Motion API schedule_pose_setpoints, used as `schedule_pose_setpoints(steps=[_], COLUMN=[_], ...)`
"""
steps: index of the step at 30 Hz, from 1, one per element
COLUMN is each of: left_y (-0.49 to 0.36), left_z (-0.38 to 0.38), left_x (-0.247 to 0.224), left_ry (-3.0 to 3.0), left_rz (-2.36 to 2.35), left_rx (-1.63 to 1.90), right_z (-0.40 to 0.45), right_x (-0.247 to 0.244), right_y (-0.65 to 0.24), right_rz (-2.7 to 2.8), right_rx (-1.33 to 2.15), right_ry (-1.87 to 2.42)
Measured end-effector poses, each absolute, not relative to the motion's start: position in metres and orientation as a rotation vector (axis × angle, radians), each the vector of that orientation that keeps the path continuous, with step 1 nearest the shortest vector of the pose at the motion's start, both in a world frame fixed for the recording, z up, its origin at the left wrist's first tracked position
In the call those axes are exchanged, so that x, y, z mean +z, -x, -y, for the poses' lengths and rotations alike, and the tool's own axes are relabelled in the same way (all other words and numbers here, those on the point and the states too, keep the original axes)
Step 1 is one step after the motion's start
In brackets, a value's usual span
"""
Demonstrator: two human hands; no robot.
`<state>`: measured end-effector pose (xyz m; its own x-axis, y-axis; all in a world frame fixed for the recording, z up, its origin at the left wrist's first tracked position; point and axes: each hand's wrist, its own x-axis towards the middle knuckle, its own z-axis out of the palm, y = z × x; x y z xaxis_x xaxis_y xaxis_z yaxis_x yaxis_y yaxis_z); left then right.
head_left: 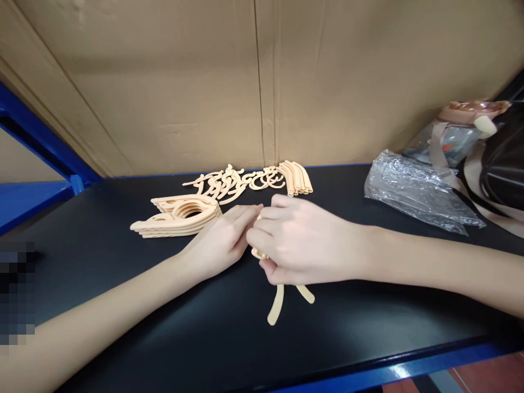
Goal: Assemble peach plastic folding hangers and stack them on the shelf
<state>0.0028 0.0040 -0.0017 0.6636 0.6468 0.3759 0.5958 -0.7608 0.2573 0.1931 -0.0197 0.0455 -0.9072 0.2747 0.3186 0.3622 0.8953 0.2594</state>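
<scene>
Over the middle of the black table, my right hand (pixel 297 240) is closed round a cream plastic piece (pixel 276 305), whose two curved arms stick out below it toward the front edge. My left hand (pixel 223 240) meets it from the left, fingers pressed together at the same piece; most of the piece is hidden by the hands. Just left of my left hand lies a stack of cream folded hangers (pixel 176 224). Behind the hands are a loose pile of cream hooks (pixel 223 183) and a bundle of curved cream strips (pixel 295 177).
Crumpled clear plastic bags (pixel 409 191) lie at the right, beside a strapped bottle (pixel 454 134) and a black bag (pixel 503 158). Brown cardboard (pixel 172 82) stands behind the black table (pixel 184 338). A blue metal frame (pixel 41 142) is at the left.
</scene>
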Motion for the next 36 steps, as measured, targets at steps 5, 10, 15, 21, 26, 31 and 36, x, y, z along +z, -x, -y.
schedule_pose_setpoints(steps=[5, 10, 15, 21, 26, 31, 36], left_y=[-0.003, -0.005, -0.005, -0.004, -0.004, -0.003, -0.003], left_z=[-0.004, -0.004, -0.004, -0.006, -0.006, -0.005, -0.006], left_x=[-0.003, -0.002, -0.003, -0.006, -0.006, -0.006, -0.007], left_ry=[-2.805, -2.765, -2.761, -2.787, -2.827, -2.800, -2.777], left_rz=[-1.067, -1.127, -1.160, -1.214, -1.237, -1.285, -1.290], left_rx=[0.693, 0.635, 0.669, 0.673, 0.643, 0.645, 0.641], right_z=[0.011, -0.007, -0.034, -0.064, -0.068, -0.074, -0.078], right_x=[0.066, 0.073, 0.062, 0.039, 0.033, 0.021, 0.015], right_y=[-0.202, -0.213, -0.221, -0.224, -0.224, -0.225, -0.225], right_rz=[2.660, 2.493, 2.423, 2.268, 2.187, 2.226, 2.257], right_rx=[-0.349, -0.281, 0.065, 1.053, 1.190, 1.240, 1.270], right_ry=[0.753, 0.916, 0.929, 0.855, 0.987, 0.928, 0.825])
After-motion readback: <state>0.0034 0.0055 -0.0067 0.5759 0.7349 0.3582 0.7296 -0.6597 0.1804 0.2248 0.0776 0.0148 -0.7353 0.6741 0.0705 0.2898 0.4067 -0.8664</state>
